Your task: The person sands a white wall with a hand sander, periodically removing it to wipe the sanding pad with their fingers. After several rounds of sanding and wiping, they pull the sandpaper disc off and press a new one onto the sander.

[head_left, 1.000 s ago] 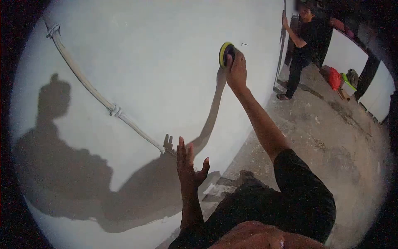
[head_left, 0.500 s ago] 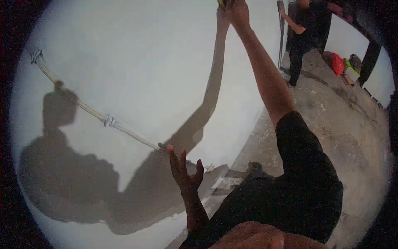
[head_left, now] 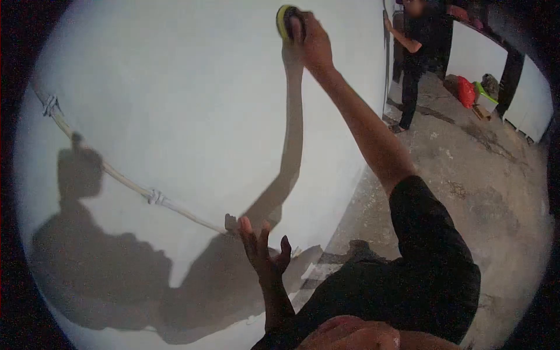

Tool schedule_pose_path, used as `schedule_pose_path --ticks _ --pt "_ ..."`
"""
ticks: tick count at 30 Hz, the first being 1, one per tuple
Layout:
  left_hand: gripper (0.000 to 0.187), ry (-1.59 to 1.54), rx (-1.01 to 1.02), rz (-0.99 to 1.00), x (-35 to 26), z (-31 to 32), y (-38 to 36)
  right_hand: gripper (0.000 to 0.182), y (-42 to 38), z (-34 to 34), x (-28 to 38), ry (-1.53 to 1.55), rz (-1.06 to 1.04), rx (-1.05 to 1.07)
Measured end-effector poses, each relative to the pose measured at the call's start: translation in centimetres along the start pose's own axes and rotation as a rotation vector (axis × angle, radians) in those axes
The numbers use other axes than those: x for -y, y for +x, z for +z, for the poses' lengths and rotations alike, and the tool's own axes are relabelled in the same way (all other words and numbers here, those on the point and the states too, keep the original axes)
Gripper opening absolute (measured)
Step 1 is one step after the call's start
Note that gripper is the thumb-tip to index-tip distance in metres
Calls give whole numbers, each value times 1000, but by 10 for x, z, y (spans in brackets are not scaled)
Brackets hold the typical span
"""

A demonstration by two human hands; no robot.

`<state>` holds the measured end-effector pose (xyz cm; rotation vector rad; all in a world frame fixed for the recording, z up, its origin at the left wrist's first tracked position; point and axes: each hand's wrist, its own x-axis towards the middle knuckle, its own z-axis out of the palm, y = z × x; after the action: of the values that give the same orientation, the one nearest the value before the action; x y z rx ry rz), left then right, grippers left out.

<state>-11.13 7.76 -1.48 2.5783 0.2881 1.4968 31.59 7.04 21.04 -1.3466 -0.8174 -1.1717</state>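
High against the white wall (head_left: pixel 192 105), my right hand (head_left: pixel 315 44) grips a round yellow-edged pad (head_left: pixel 284 23) with a dark back, its rim turned to the left. My left hand (head_left: pixel 263 248) is raised low beside the wall, fingers apart and holding nothing. Its fingertips are close to the lower end of a pale cable (head_left: pixel 125 179), which runs slantwise along the wall with ties around it. Shadows of my arm and body fall across the wall.
Another person (head_left: pixel 415 64) in dark clothes stands at the upper right, one hand on the wall edge. Behind on the concrete floor (head_left: pixel 449 175) lie a red bag (head_left: pixel 465 91) and a white box with a green rim (head_left: pixel 485 98).
My right hand and the pad are now lower and further left in view, with the pad fully visible. The cable appears slightly lower. My left hand is still open.
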Motion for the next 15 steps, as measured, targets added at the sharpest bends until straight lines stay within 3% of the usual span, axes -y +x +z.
schedule_pose_path --ticks 2,4,5,8,10,12,15 --pt "51 -71 -13 -17 -3 2 3 31 -8 -13 0 -103 73 131" --pt "51 -53 9 -17 -1 2 0 31 2 -6 -39 -152 51 52" --pt "52 -31 21 -20 -3 2 0 34 11 -7 -51 -124 248 101" --pt "52 -64 -8 -15 -7 1 -1 36 -2 -3 -83 -167 280 169" --pt "52 -46 -20 -14 -6 0 -1 37 -19 -17 -45 -187 303 297" --pt "53 -26 -19 -28 -5 0 -2 39 -39 -36 -18 -87 112 272" --pt "52 2 24 -68 -6 -3 -5 41 -35 -23 -79 -132 257 284"
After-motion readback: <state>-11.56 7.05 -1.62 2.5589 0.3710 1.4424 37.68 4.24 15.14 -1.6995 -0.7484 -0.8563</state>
